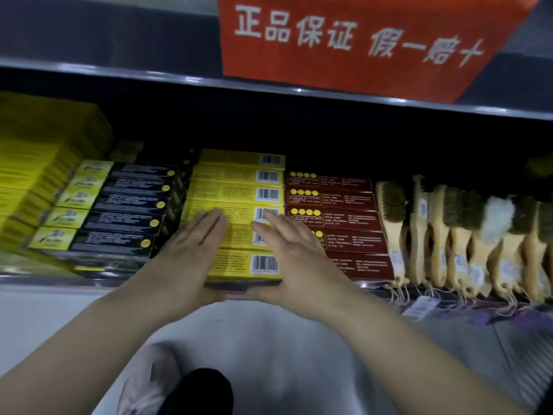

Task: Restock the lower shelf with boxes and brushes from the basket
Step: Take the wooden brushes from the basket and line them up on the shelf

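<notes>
Both hands are laid flat on the middle column of yellow boxes [239, 193] on the lower shelf [89, 278]. Left hand [191, 250]: fingers straight and pressed together, palm down across the left part of the front boxes, thumb tucked under at the front edge of the stack. Right hand [287, 253]: fingers straight and close together, laid over the right part near the barcodes, thumb at the front lower edge. Nothing is curled round or pinched by either hand; the stack is pressed between palms and thumbs at the shelf front.

Yellow boxes are stacked flat in a stepped column, barcode ends to the right. Directly left, touching, a column of black-and-yellow boxes [119, 205] is seen; further left, a taller block of yellow packs [45, 163], blurred. Directly right, a column of dark red boxes [338, 223] is set against the yellow one. Right of that, a row of wooden-handled brushes [449, 235] is stood on edge, handles toward the front, tags and strings hanging over the shelf lip; one has a white fluffy head [496, 217].

The basket cannot be seen in this view.

Above, an upper shelf edge [119, 73] carries a red sign [359, 40] with white characters. Below, grey floor [269, 354] and a shoe [149, 381] are visible
</notes>
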A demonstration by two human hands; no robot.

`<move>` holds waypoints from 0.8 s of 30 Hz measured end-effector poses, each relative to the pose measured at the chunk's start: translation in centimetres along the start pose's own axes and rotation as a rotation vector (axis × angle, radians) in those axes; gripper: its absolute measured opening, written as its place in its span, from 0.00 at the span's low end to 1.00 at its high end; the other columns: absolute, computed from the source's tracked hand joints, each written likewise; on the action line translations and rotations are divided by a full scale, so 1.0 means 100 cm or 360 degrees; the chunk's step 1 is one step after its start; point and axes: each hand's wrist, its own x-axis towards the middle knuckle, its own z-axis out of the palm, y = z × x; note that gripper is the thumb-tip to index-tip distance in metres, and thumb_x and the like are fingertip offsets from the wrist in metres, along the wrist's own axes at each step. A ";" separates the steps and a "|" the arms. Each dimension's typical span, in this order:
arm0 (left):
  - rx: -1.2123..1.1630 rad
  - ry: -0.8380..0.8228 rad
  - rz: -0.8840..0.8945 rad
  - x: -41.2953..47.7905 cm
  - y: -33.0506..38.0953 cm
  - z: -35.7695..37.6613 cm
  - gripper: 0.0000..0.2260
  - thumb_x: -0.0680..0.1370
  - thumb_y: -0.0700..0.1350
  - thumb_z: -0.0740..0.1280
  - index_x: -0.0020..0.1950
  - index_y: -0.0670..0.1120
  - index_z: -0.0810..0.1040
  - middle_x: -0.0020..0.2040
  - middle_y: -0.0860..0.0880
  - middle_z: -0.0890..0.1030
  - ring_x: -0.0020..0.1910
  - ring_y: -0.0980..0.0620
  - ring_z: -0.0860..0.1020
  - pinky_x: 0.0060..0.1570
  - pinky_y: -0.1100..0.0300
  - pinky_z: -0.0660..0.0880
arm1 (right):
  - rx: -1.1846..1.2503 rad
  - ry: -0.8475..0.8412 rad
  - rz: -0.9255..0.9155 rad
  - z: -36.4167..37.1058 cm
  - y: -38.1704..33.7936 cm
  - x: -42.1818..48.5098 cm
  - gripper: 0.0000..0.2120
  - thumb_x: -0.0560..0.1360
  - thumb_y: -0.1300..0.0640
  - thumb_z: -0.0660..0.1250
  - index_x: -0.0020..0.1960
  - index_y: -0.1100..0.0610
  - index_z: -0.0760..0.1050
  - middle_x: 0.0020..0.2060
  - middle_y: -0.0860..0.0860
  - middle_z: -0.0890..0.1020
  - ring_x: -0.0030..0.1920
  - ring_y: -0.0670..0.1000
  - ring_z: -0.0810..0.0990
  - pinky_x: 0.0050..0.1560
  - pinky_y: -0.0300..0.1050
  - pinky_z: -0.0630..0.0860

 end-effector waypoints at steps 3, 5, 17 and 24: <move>-0.0021 0.0058 -0.0052 0.004 0.000 0.006 0.44 0.77 0.51 0.66 0.74 0.48 0.31 0.72 0.54 0.30 0.74 0.54 0.35 0.69 0.63 0.38 | -0.0283 -0.0033 0.0004 0.005 0.003 0.007 0.42 0.73 0.43 0.67 0.77 0.50 0.47 0.77 0.45 0.46 0.75 0.44 0.45 0.70 0.41 0.33; 0.0043 0.0123 -0.0072 0.006 0.003 0.007 0.40 0.78 0.46 0.64 0.76 0.44 0.35 0.76 0.48 0.35 0.76 0.49 0.39 0.70 0.62 0.40 | -0.0356 -0.0003 0.0010 0.004 0.005 0.007 0.39 0.74 0.45 0.66 0.76 0.49 0.49 0.76 0.43 0.48 0.75 0.43 0.48 0.69 0.40 0.32; -0.0361 0.0222 0.0217 -0.031 0.002 -0.016 0.33 0.79 0.47 0.63 0.78 0.49 0.47 0.78 0.52 0.48 0.76 0.55 0.49 0.64 0.72 0.42 | -0.0124 0.0021 0.0197 0.003 -0.015 0.009 0.37 0.71 0.43 0.69 0.75 0.49 0.57 0.75 0.43 0.54 0.74 0.42 0.52 0.74 0.43 0.43; -0.0477 0.0729 -0.0147 -0.089 -0.054 -0.057 0.26 0.74 0.42 0.70 0.71 0.49 0.67 0.67 0.50 0.72 0.65 0.50 0.71 0.58 0.69 0.62 | 0.0942 0.0168 0.0356 0.022 -0.082 0.033 0.32 0.71 0.48 0.70 0.71 0.43 0.60 0.66 0.39 0.65 0.67 0.42 0.64 0.61 0.38 0.65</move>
